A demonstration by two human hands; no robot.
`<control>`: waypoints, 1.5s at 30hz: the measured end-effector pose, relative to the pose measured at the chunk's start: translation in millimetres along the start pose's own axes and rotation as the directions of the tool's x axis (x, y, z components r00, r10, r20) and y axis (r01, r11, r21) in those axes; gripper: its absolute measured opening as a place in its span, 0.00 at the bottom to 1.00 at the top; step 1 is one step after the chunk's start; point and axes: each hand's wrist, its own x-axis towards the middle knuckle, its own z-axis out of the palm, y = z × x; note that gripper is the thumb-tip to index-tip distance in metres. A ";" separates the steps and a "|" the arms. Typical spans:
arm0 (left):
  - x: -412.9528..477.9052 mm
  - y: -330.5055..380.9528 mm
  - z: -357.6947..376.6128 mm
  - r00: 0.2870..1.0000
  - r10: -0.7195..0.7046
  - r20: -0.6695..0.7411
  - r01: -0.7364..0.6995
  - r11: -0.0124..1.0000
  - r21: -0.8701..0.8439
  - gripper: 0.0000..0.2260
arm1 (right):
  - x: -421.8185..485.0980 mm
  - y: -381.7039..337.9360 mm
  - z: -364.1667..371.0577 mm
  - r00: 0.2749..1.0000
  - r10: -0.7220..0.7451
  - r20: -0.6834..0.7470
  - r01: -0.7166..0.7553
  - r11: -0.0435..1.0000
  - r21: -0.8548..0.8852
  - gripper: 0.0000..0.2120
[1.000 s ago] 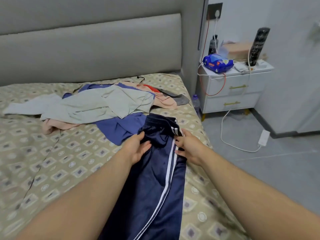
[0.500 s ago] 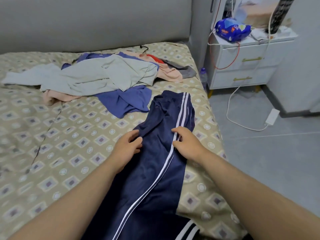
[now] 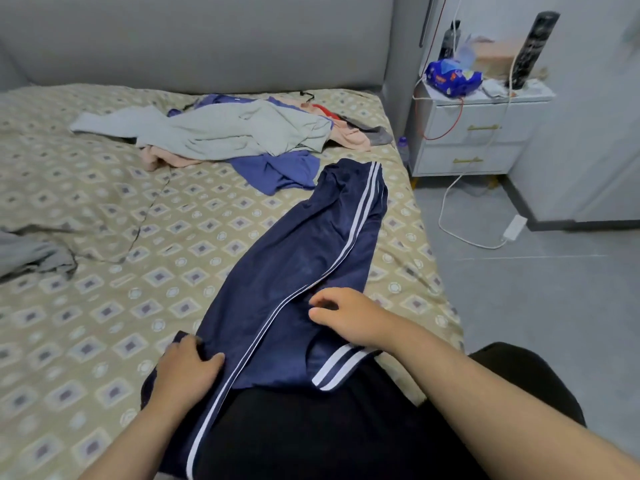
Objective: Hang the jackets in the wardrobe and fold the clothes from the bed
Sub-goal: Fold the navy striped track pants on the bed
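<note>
Hands slid down the trousers [image 3: 304, 258]: left hand [image 3: 187, 374] grips edge, right hand [image 3: 348, 318] (relaxed) rests atop.

1. The left hand [image 3: 188, 370] lies back up, low and left of centre, with the thumb splayed out to the right. Its fingers are foreshortened, so a grip cannot be made out.
2. The right hand [image 3: 346, 317] sits higher and further right, palm down, fingers loosely bent, thumb and forefinger apart with nothing pinched between them.
3. Both arms are bare. The left forearm [image 3: 138, 438] enters from the bottom-left corner and the right forearm [image 3: 485, 393] from the bottom-right, both angled inward.
4. The hands are apart, not touching.
</note>
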 end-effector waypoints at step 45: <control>-108.6 33.9 -52.5 0.792 0.447 0.417 0.007 0.675 -0.737 0.18 | -123.2 -38.5 32.4 0.947 0.275 0.165 -0.216 0.167 0.962 0.19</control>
